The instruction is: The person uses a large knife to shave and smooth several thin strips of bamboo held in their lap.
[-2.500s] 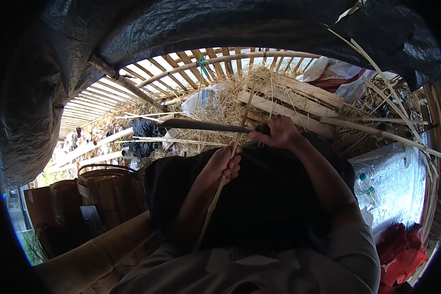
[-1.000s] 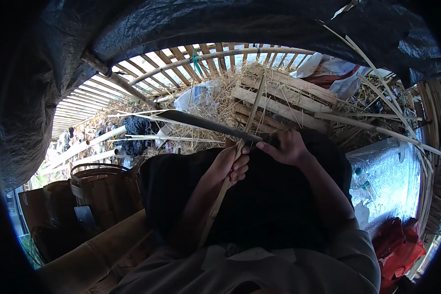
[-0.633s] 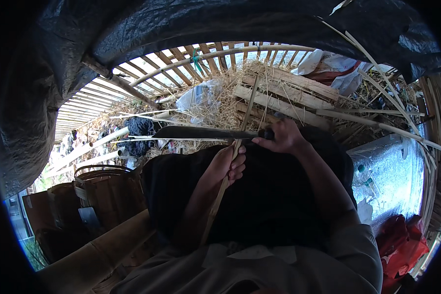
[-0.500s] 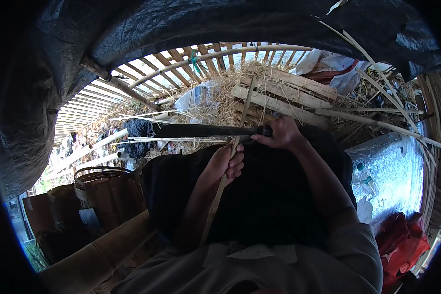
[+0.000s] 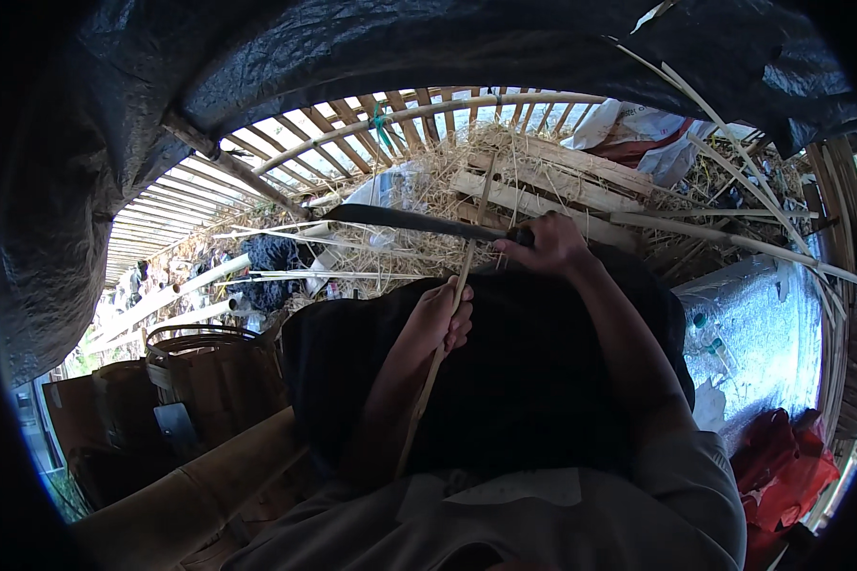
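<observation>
My left hand [image 5: 436, 322] is closed round a long, thin bamboo strip [image 5: 421, 400]. The strip slants from close to my body up past my lap, its far end over the straw. In my right hand [image 5: 554, 246] is the dark handle of a machete, gripped in closed fingers. Its long dark blade [image 5: 400, 220] points left and lies across the strip, a little beyond my left hand. The blade's tip is higher in the picture than its handle. Whether the edge bites into the strip, I cannot tell.
Straw shavings [image 5: 428, 224] and split bamboo slats [image 5: 543, 195] lie ahead. A thick bamboo pole [image 5: 195, 490] is at lower left, beside brown cardboard [image 5: 114, 409]. To my right are a silvery sheet [image 5: 771, 333] and a red plastic bag [image 5: 781, 476]. Dark tarp [image 5: 428, 48] hangs overhead.
My right hand has moved the machete away from me along the strip, and its tip has swung farther forward. My left hand keeps its hold at nearly the same place.
</observation>
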Action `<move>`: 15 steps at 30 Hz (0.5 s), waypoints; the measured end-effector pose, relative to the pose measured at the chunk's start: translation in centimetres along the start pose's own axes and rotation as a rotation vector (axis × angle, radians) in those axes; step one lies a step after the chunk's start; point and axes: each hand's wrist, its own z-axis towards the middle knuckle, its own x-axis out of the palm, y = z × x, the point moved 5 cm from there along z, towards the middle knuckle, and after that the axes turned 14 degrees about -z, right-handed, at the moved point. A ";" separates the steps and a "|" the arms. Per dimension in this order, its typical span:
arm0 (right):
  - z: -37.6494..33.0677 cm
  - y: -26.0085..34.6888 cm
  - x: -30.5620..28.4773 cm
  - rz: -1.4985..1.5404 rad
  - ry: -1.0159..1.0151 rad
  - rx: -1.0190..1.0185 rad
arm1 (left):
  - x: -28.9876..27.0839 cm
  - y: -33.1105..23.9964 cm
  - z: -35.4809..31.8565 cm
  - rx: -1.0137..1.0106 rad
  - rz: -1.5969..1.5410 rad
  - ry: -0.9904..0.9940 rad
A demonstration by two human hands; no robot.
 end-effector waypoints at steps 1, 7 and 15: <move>0.3 -0.6 0.2 0.041 -0.009 0.064 | 0.1 -0.2 0.0 0.003 0.006 -0.005; 0.3 -1.6 2.3 -0.013 -0.267 0.048 | 0.5 -0.5 -0.2 0.019 0.009 -0.018; 1.2 -4.4 0.7 -0.064 -0.057 0.361 | 0.2 -0.2 -1.2 0.007 0.090 -0.031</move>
